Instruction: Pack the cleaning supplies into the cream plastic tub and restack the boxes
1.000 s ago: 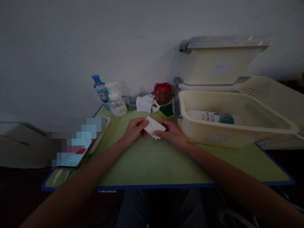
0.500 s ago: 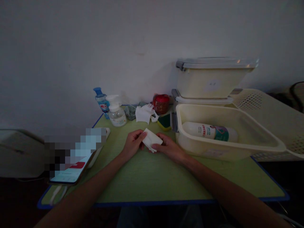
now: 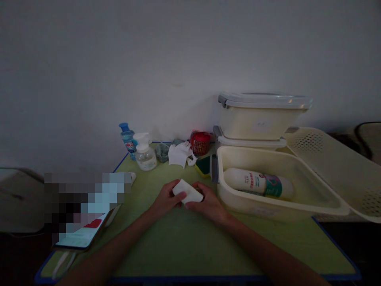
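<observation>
Over the middle of the green table, a small folded white tissue [image 3: 188, 192] is held between both hands. My left hand [image 3: 170, 196] grips its left side, thumb on top and fingers curled beneath. On the right, my right hand [image 3: 207, 202] pinches the lower right part the same way. The tissue looks flat, with neat edges; its underside is hidden. Just beyond the hands lie a yellow and dark green sponge [image 3: 203, 167] and a crumpled white cloth-like item [image 3: 178, 155].
A cream bin [image 3: 285, 204] holding a white bottle [image 3: 253, 180] stands at right, with lidded boxes [image 3: 258, 121] stacked behind. A pump bottle [image 3: 145, 159], a blue bottle [image 3: 129, 141] and a red woven basket [image 3: 201, 143] line the back. A propped phone [image 3: 80, 234] is at left.
The view has tilted up slightly, so everything sits lower. The tissue's loose lower edge is now folded in and it looks neater; my left thumb has moved down onto its face.
</observation>
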`<action>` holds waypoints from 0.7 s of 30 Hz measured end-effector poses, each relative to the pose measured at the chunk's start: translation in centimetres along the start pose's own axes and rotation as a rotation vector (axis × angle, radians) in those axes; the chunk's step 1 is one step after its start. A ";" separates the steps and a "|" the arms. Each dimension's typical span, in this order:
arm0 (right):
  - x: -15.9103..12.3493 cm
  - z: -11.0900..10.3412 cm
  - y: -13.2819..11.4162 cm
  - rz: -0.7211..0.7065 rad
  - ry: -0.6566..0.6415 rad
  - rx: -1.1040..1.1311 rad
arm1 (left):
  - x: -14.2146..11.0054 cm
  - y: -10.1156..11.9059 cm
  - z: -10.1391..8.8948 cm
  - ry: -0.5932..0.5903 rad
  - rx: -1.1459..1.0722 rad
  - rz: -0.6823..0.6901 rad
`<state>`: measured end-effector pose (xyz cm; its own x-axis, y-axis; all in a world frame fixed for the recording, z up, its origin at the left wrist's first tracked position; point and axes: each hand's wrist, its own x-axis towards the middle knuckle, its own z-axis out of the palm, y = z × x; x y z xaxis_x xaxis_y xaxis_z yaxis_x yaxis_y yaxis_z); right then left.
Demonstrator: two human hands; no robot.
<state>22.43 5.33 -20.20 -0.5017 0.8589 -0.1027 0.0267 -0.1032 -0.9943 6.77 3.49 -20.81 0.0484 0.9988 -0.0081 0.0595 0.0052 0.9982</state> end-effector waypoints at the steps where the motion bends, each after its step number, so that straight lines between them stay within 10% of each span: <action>1: 0.0 0.0 -0.1 -0.002 0.001 -0.005 | 0.0 0.0 0.0 0.004 0.010 -0.013; 21: -5.5 1.8 -5.5 -0.255 -0.033 -0.628 | -0.6 0.4 -0.6 -0.130 -0.037 0.009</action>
<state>23.48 0.27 -14.09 -0.5849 0.8010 0.1279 0.3962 0.4197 -0.8166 6.13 2.92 -20.33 0.1775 0.9841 -0.0045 0.0218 0.0006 0.9998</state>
